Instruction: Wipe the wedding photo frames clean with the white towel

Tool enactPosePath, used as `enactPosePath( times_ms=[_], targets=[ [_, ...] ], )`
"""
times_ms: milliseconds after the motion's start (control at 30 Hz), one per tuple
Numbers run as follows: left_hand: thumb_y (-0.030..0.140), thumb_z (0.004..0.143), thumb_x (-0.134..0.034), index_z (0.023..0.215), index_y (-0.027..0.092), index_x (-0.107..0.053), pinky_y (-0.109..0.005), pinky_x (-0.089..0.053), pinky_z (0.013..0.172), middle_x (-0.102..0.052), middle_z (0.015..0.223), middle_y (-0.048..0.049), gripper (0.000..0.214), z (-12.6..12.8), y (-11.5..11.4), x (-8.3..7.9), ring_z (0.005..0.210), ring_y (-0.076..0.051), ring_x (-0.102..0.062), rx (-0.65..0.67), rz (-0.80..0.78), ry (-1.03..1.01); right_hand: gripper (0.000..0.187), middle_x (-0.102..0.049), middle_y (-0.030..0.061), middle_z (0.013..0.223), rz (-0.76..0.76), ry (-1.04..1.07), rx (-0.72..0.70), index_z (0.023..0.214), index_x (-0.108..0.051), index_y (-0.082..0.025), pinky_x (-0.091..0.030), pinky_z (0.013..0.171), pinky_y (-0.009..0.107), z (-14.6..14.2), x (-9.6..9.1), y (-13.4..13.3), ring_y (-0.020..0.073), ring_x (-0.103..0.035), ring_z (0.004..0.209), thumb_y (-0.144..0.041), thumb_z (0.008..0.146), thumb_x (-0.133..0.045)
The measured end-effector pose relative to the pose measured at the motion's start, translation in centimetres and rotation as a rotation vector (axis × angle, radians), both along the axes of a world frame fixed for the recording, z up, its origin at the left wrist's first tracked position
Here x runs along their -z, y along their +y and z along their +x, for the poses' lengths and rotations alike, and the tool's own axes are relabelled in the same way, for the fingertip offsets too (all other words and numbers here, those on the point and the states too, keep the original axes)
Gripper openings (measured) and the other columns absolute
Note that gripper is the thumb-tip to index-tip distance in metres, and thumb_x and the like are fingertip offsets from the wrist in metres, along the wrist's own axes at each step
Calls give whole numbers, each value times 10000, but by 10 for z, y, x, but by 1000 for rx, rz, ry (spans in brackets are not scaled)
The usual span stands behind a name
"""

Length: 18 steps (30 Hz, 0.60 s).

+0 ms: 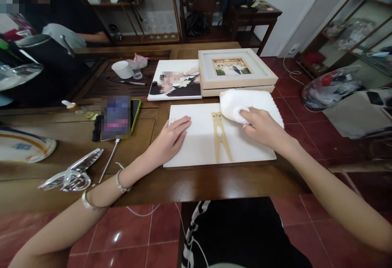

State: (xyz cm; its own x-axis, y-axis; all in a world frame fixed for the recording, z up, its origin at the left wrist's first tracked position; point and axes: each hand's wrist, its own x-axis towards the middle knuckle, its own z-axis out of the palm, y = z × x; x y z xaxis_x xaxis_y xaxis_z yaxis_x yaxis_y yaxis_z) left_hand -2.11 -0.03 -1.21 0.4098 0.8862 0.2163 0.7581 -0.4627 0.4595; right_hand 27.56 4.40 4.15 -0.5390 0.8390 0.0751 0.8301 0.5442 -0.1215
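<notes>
A white picture frame (pixel 199 145) lies face down on the wooden table, with its tan fold-out stand (pixel 221 137) flat on the back. My left hand (pixel 171 137) rests flat on the frame's left part, fingers stretched out. My right hand (pixel 260 127) presses a white cloth (pixel 245 102) against the frame's upper right area, fingers curled into the cloth.
Behind the frame lie a photo canvas (pixel 176 82) and a stack of framed pictures (pixel 234 70). To the left are a phone (pixel 118 117) with a cable, a shiny metal piece (pixel 72 172), a plate (pixel 24 147) and a white cup (pixel 122 70). Another person sits at the far left.
</notes>
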Motion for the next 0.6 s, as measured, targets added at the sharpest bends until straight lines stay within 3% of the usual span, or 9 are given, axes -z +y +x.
enactPosePath(
  times_ms=[133,233,433,600],
  targets=[
    [244,992,-347,1323,179,-545,-567,-281,1143,-510,1444,-136,391,0,0,0,1378,-269,-432,4,-2,-7,318,-601,206,1309,15,29,-96,909,-642,-156,-463,1001,554,17,5,-31,357,-525,1265,-13,699,-450],
    [252,994,-345,1332,175,-536,-573,-280,1141,-487,1463,-141,396,0,0,0,1394,-275,-406,-3,-6,-6,287,-575,207,1352,-15,44,-195,837,-641,-167,-401,1096,567,25,1,-64,337,-461,1339,-4,696,-451],
    [270,996,-345,1336,173,-532,-584,-273,1140,-478,1469,-146,401,0,-1,0,1403,-285,-389,-10,-20,0,306,-544,105,1418,-124,85,-291,748,-604,-227,-409,1127,502,38,-15,-114,265,-411,1381,5,638,-439],
    [276,995,-352,1348,153,-516,-585,-278,1137,-473,1472,-153,408,0,0,0,1407,-280,-384,-6,-23,13,318,-566,98,1395,-150,66,-294,774,-612,-243,-454,1090,500,42,-21,-117,259,-451,1351,-7,654,-436]
  ],
)
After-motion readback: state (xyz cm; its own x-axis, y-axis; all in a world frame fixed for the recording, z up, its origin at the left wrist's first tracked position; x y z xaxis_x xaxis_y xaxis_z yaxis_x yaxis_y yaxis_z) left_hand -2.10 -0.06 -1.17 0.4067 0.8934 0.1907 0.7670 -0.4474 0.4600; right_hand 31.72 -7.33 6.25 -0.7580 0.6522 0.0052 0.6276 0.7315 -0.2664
